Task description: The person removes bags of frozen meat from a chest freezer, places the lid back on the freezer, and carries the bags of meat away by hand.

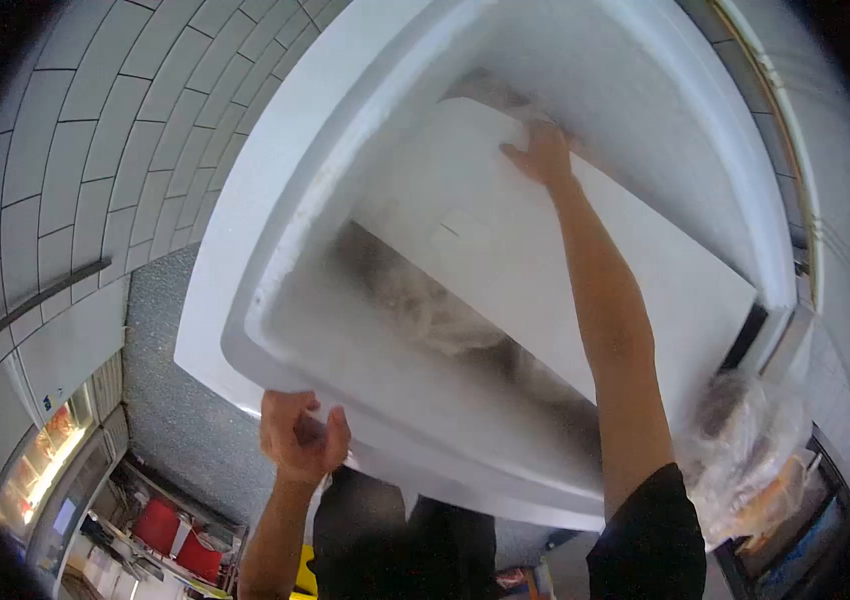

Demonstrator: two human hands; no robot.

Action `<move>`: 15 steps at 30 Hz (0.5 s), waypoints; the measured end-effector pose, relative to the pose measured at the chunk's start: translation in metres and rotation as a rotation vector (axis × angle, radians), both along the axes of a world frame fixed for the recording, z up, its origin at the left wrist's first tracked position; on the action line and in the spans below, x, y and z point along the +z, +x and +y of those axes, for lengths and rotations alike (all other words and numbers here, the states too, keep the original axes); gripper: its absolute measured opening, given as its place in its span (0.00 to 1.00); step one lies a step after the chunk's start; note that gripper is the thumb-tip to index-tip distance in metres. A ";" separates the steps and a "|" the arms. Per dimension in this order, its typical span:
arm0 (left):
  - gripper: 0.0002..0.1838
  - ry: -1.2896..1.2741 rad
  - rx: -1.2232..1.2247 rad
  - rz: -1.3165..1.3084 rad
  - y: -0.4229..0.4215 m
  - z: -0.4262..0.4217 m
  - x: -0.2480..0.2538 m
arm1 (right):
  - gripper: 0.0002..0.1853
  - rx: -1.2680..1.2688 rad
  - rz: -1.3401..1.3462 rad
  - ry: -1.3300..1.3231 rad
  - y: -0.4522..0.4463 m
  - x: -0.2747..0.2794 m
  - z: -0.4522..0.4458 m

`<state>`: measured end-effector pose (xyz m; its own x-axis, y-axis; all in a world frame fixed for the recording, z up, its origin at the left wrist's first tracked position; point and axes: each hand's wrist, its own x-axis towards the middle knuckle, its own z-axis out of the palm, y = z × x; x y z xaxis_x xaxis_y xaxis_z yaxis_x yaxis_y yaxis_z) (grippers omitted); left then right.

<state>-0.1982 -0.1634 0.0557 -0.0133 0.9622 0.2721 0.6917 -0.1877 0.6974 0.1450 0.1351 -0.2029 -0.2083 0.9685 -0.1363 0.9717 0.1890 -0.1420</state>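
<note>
A wide white panel [505, 255] with a small mark near its middle lies slantwise inside an open chest freezer [290, 235]. My right hand [545, 155] reaches across to the panel's far edge. Its thumb is spread over the top, and its fingers bend over the edge, their tips hidden. Beside the freezer's near left rim is my left hand [303, 435], its fingers loosely curled and its thumb apart, with nothing seen in it. Below the panel's near edge, pale bagged contents [435, 315] show through cold mist; their kind is unclear.
Frost coats the freezer walls. Clear plastic bags [745, 450] hang or lie at the right corner. White brick-pattern tiles [95, 130] cover the wall at left, above a grey floor [170, 370]. A lit display case [50, 450] and a red item [175, 540] stand lower left.
</note>
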 end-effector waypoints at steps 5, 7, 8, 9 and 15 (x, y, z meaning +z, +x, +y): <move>0.17 0.018 0.034 -0.009 0.001 -0.006 -0.006 | 0.32 -0.202 0.069 -0.052 -0.052 -0.057 0.049; 0.17 0.011 0.017 0.044 -0.003 -0.005 -0.005 | 0.27 -0.061 -0.101 -0.067 -0.040 -0.057 0.040; 0.17 0.016 0.024 0.038 -0.004 -0.003 -0.006 | 0.25 0.017 -0.189 -0.055 -0.035 -0.054 0.045; 0.17 0.012 0.034 0.026 -0.004 -0.003 -0.006 | 0.24 -0.059 -0.151 -0.076 -0.035 -0.052 0.046; 0.15 -0.043 0.023 0.031 -0.002 -0.005 -0.002 | 0.24 -0.221 -0.014 -0.022 -0.032 -0.044 0.041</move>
